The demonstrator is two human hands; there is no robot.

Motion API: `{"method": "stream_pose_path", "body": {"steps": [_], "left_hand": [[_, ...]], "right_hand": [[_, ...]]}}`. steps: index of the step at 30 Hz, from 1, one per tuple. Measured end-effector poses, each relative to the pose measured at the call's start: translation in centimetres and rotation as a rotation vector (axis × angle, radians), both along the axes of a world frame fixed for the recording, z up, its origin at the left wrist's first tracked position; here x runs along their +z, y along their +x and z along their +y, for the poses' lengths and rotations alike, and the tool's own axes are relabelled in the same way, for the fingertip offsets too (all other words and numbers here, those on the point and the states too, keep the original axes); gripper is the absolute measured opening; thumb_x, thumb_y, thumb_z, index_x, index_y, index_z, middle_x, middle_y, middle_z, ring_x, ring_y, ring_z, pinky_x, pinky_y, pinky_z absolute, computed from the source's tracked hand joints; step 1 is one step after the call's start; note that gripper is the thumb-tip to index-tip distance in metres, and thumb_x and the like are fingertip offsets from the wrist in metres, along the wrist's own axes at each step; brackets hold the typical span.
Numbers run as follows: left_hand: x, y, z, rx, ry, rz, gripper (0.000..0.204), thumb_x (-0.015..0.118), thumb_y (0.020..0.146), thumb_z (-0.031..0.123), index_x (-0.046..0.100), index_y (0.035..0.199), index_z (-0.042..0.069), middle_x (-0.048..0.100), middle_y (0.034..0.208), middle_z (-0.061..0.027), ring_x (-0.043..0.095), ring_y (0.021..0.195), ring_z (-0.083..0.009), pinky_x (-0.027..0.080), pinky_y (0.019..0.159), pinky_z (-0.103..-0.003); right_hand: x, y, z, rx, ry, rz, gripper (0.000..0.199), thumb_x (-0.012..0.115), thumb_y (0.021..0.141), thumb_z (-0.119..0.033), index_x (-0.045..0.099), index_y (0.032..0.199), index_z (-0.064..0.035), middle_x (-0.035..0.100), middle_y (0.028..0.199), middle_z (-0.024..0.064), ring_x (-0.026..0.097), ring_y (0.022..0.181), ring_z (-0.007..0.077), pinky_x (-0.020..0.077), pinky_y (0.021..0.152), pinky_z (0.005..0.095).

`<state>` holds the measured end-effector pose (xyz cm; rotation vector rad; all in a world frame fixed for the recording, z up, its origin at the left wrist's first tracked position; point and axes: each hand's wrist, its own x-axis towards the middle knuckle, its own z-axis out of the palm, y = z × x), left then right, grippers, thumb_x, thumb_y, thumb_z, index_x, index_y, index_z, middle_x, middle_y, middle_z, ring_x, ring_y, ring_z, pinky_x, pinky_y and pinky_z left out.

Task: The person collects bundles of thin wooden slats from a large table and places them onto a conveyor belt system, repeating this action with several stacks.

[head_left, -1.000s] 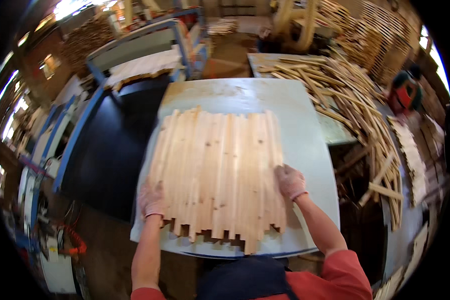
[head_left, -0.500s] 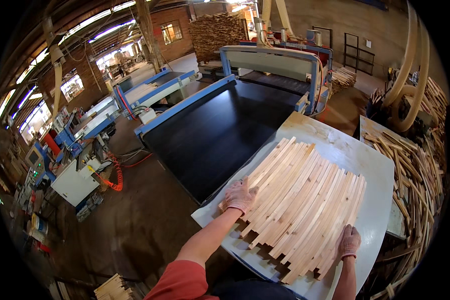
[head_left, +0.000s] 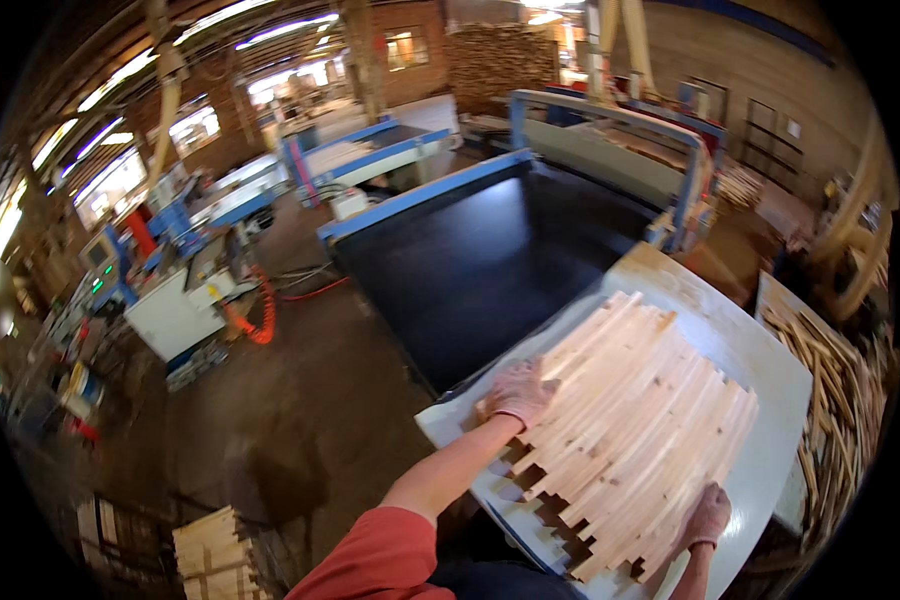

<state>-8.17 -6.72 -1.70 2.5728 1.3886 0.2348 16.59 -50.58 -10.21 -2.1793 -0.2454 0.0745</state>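
A panel-like row of pale wooden strips [head_left: 630,410], laid side by side with staggered ends, rests on a smooth light-grey tabletop [head_left: 770,440]. My left hand [head_left: 526,393], in a pinkish work glove, lies against the left edge of the row. Its fingers are stretched out, with the thumb apart toward the strips. At the near right corner of the row, my right hand [head_left: 709,514], also gloved, is closed at the edge of the outermost strips. Its fingertips are hidden.
A black conveyor bed [head_left: 470,260] with a blue frame adjoins the table's far left side. Loose wooden sticks [head_left: 835,390] pile up on the right. A white cabinet [head_left: 175,312] with an orange coiled hose [head_left: 263,315] stands left. Stacked strips [head_left: 215,555] sit at lower left.
My view has turned, so the whole scene sits farther right and lower. Both hands stay at the same sides of the strip row, with little visible shift against it.
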Motion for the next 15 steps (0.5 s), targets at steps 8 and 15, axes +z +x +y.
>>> {"method": "stream_pose_path", "body": {"steps": [8, 15], "left_hand": [[0.3, -0.9, 0.1, -0.050, -0.042, -0.126, 0.077, 0.062, 0.099, 0.057, 0.047, 0.160, 0.012, 0.062, 0.141, -0.0179, 0.061, 0.129, -0.0365, 0.046, 0.107, -0.049], [-0.4, -0.9, 2.9, -0.104, -0.214, -0.134, 0.082, 0.068, 0.094, 0.057, 0.048, 0.160, 0.012, 0.062, 0.141, -0.0180, 0.059, 0.129, -0.0375, 0.047, 0.108, -0.049]], "right_hand": [[-4.7, 4.0, -0.3, -0.010, 0.197, 0.095, 0.058, 0.056, 0.109, -0.046, 0.067, 0.099, 0.0102, 0.067, 0.085, 0.0157, 0.058, 0.076, 0.0247, 0.0521, 0.075, 0.0424], [-2.9, 3.1, 2.4, -0.166, -0.074, 0.047, 0.069, 0.058, 0.106, -0.056, 0.066, 0.095, 0.0116, 0.066, 0.079, 0.0179, 0.061, 0.073, 0.0293, 0.0507, 0.073, 0.0463]]}}
